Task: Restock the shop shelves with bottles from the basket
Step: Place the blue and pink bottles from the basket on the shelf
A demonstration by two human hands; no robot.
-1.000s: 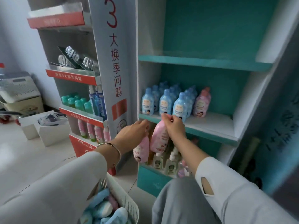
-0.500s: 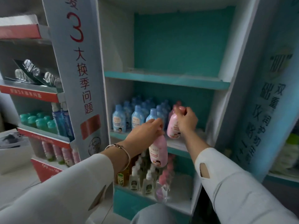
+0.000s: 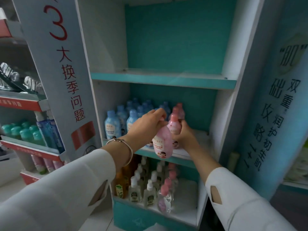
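Two pink bottles are in hand at the teal-and-white shelf unit, seen from the head camera. The left hand (image 3: 146, 125), with a bracelet (image 3: 124, 148) on its wrist, curls its fingers over the cap of the nearer pink bottle (image 3: 162, 144). That bottle hangs slightly tilted in front of the front edge of the middle shelf (image 3: 179, 159), its base about level with that edge. The right hand (image 3: 184, 136) wraps round the lower body of the second pink bottle (image 3: 174, 126). This one stands upright on the middle shelf near its front edge, right of the blue bottles (image 3: 115, 125) and in front of a third pink bottle (image 3: 180, 110).

Both held bottles carry labels with a cartoon child's face; the small print is too blurred to read. The grey panel (image 3: 55, 67) left of the unit carries a red "3" above "大换季问题". The blue panel (image 3: 266, 130) on the right bears dark characters, among them "双重" and "润护". On the bottom shelf (image 3: 188, 189) stand clear pump bottles (image 3: 149, 195) with green labels that cannot be read.

Half a second ago the right hand gripped its bottle near the cap, higher over the shelf. Now the bottle stands on the shelf and the hand sits lower on it. The left hand's bottle hung mostly below the shelf edge then and has risen so that most of it is above it.
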